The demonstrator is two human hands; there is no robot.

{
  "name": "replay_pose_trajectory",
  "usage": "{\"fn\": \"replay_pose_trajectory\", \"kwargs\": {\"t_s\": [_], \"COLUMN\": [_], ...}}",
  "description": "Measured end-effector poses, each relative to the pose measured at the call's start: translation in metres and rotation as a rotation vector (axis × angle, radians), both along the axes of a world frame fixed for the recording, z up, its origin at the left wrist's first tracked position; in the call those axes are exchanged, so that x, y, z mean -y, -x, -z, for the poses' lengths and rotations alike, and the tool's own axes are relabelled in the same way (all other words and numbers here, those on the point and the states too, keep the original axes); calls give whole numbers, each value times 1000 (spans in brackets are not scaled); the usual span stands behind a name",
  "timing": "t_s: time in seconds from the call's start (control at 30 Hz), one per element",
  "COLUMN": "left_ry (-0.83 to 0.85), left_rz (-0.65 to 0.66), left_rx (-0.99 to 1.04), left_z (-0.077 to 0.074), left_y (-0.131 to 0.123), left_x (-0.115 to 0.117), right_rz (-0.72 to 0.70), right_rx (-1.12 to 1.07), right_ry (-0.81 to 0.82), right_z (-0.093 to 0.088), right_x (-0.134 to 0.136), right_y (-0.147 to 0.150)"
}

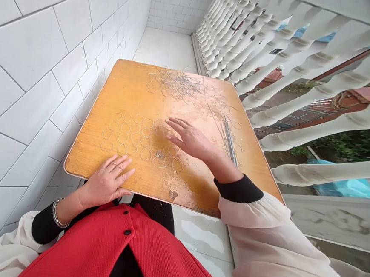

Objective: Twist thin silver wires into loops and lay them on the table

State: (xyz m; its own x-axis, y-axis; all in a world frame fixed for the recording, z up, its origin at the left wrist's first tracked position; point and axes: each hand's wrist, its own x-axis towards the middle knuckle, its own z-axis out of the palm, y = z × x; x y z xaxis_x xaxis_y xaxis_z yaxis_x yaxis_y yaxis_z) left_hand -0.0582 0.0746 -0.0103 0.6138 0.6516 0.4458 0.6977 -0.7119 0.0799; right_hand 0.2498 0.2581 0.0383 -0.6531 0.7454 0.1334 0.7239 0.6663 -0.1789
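Note:
A wooden board [134,87] rests in front of me, carrying several thin wire rings [130,136] laid out in rows. My right hand [189,139] lies over the right end of the rings, fingers stretched out and spread, holding nothing. Flat on the board's near left edge rests my left hand [107,183], fingers extended, a bracelet on its wrist. A bundle of straight wires [229,137] lies just right of my right hand. At the far edge sits a tangle of loose wire [176,83].
A white tiled wall [43,67] runs close along the left. A white balustrade [274,56] stands on the right, with a drop to rooftops and greenery beyond. Pale floor [166,47] stretches ahead past the board. My red garment [125,249] fills the bottom.

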Motion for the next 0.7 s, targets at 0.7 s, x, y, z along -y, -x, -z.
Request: {"fn": "replay_pose_trajectory", "kwargs": {"t_s": [0.7], "left_ry": [-108], "left_rz": [-137], "left_rx": [180], "left_z": [1], "left_y": [0], "left_x": [4], "right_rz": [282], "right_rx": [-54], "right_ry": [-219], "right_z": [-13], "right_x": [-196], "right_y": [51]}}
